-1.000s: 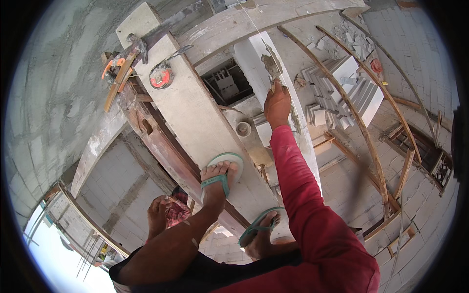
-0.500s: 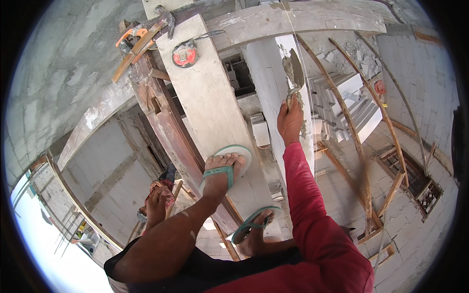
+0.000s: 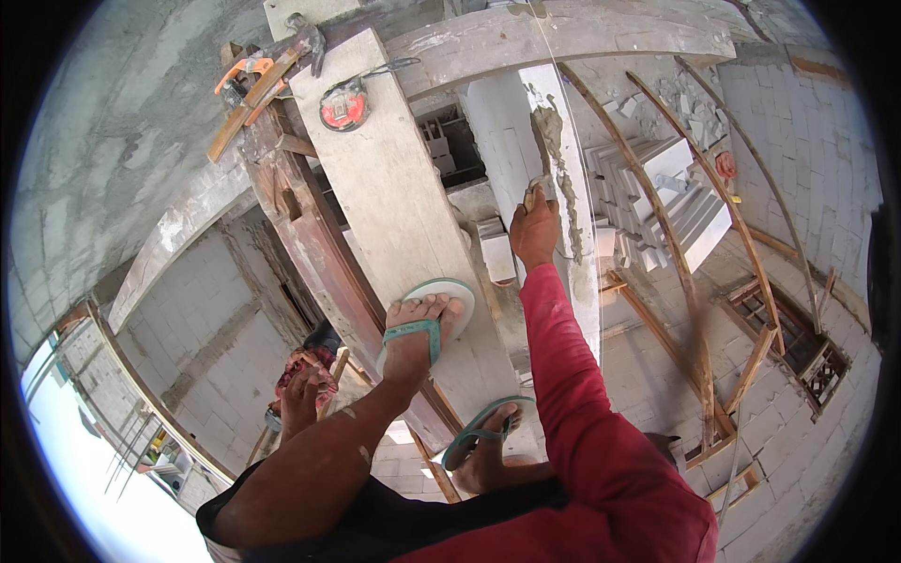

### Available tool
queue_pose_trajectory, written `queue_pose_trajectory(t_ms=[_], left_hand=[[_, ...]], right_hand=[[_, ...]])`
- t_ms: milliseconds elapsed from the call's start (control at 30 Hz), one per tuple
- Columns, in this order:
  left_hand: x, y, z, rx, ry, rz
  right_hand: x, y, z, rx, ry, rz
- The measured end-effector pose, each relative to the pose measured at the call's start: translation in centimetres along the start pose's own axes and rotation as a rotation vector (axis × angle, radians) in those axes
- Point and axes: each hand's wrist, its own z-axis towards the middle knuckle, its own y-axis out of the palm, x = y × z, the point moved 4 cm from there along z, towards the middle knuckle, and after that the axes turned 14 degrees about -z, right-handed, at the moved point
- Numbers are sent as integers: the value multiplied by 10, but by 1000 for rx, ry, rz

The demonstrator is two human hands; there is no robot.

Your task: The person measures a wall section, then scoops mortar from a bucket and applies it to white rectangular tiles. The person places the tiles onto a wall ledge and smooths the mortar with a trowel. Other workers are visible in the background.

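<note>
My right hand (image 3: 535,228) grips a small trowel (image 3: 538,185), its blade mostly hidden or edge-on. It is over the left edge of a narrow white block wall top (image 3: 584,281). A rough strip of wet grey mortar (image 3: 552,141) runs along that top, beside the hand. Beyond my raised left knee, my left hand (image 3: 299,396) shows with bent fingers; what they hold, if anything, is unclear. Red patterned cloth (image 3: 324,368) appears right behind it. My feet, in green-strapped flip-flops (image 3: 439,324), rest on a pale plank (image 3: 375,188).
A red tape measure (image 3: 344,106) lies on the plank. A hammer (image 3: 307,42) and an orange-handled saw (image 3: 242,73) lie at the plank's far left. A taut string (image 3: 584,159) runs beside the wall top. Wooden poles (image 3: 648,178) and stacked white blocks (image 3: 671,188) stand lower right.
My right hand and the trowel have moved left, off the mortar strip toward the wall's left edge. More of the mortar shows. The whole view has shifted slightly.
</note>
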Motion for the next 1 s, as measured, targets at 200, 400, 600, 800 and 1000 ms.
queue_pose_trajectory(t_ms=[200,400,600,800,1000], left_hand=[[-12,-6,-1,-9,5,50],[-38,-12,1,3,21,-53],[-32,-12,-1,12,-9,-22],[-30,-13,-2,18,-19,-22],[-29,-17,-2,19,-33,-17]], right_hand=[[9,-23,-3,17,18,-66],[-6,-40,40,31,-82,-96],[-17,-53,56,70,-116,-8],[32,-58,10,176,-56,91],[43,-34,48,1,-7,215]])
